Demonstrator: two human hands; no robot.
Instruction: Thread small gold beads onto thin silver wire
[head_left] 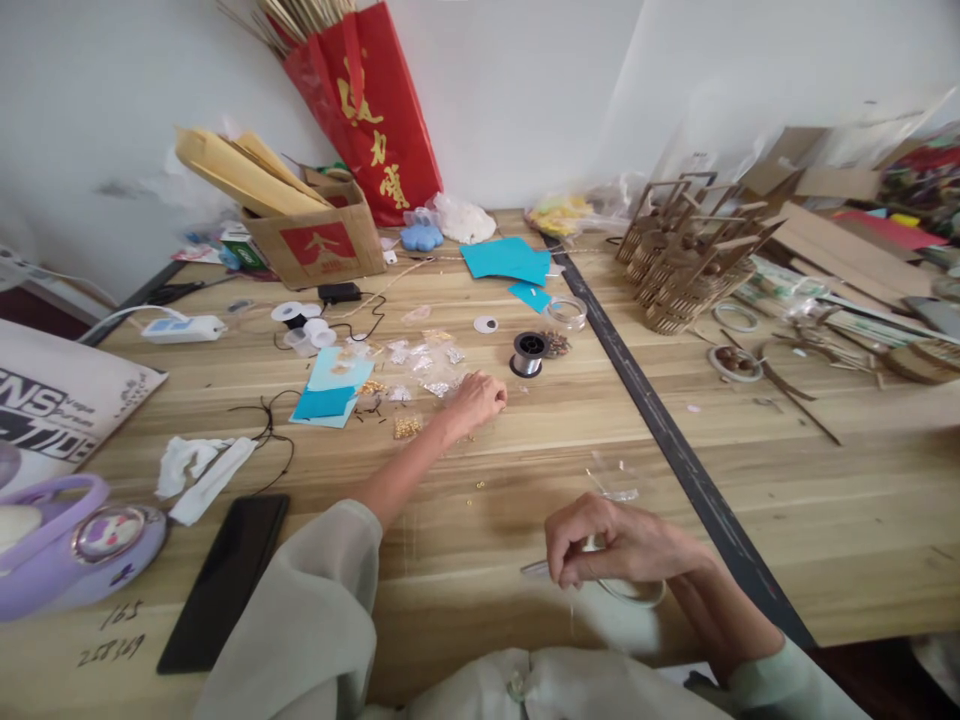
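Note:
My left hand (pixel 480 398) is stretched out over the table with its fingers pinched together; what they hold, if anything, is too small to make out. Beside it lie small clear bags of beads (pixel 431 372) and a bag of gold beads (pixel 407 427). Nearer to me, my right hand (pixel 600 540) is closed around a slim metal-tipped tool (pixel 535 568), whose kind is mostly hidden by the fingers. Under that hand a pale loop (pixel 637 598) shows, and a fine thread seems to hang below. A few gold rings (pixel 480 485) lie between the hands.
A spool of wire (pixel 529 354) stands beyond my left hand. Blue cards (pixel 326 400) and a black phone (pixel 223 580) lie left. Small woven baskets (pixel 679 260) stand back right. A dark strip (pixel 667 440) crosses the wooden table. A red bag (pixel 375 120) leans on the wall.

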